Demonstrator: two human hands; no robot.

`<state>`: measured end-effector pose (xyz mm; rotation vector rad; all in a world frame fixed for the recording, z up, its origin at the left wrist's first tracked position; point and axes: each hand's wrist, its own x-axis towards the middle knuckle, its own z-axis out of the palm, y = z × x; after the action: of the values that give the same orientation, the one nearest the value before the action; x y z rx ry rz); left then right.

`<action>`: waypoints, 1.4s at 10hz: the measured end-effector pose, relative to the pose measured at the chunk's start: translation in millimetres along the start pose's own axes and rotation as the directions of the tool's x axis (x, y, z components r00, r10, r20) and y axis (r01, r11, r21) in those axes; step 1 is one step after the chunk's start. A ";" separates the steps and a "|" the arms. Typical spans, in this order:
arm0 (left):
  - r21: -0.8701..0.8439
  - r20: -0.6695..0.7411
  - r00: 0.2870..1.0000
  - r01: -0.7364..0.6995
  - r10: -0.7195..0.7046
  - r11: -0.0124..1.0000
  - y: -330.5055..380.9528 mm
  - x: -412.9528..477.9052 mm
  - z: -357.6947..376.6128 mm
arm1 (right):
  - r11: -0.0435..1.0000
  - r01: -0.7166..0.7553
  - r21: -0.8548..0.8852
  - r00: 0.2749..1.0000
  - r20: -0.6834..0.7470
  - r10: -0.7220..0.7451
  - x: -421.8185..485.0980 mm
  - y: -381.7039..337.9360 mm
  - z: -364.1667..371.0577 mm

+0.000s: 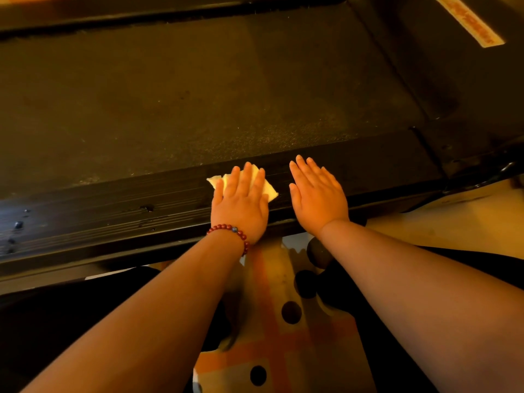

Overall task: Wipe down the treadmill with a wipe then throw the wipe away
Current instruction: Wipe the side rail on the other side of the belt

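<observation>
Head view: pressing the wipe [271, 192] flat onto the ribbed side rail [113, 205] of the treadmill [198, 95] with the left hand [241, 205], fingers straight, no actual grip. Long axis along the rail, corners poking out both sides. Resting the right hand [317, 194] flat and empty on the rail, just beside.

Side rail [113, 211] runs unobstructed to the left of the left hand [241, 205], bearing only small drops [147, 207]. To its right, the right hand [317, 197] lies flat on the same rail, just beside it, with a narrow gap between. Belt [198, 95] beyond both hands is open across its width. Raised cover [453, 80] bounds the far right.
</observation>
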<state>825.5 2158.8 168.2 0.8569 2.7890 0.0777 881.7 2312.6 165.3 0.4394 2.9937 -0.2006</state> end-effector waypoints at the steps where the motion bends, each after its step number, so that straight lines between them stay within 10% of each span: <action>1: 0.001 0.005 0.998 0.061 -0.061 0.998 -7.0 4.5 -2.3 | 1.000 0.003 0.000 1.000 0.014 -0.003 0.1 -1.3 -1.5; 4: 0.039 -0.007 0.998 -0.070 0.070 0.997 -0.8 -13.5 3.1 | 0.988 0.035 0.148 0.999 -0.026 -0.032 12.4 -29.4 -13.2; 14: -0.048 0.013 0.984 0.178 -0.178 0.983 -48.6 1.6 -8.9 | 0.999 -0.003 0.047 1.000 -0.021 0.004 11.4 -36.6 3.4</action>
<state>795.5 2119.6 171.0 0.5913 2.8288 0.1125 860.4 2280.5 164.7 0.4541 3.0139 -0.2680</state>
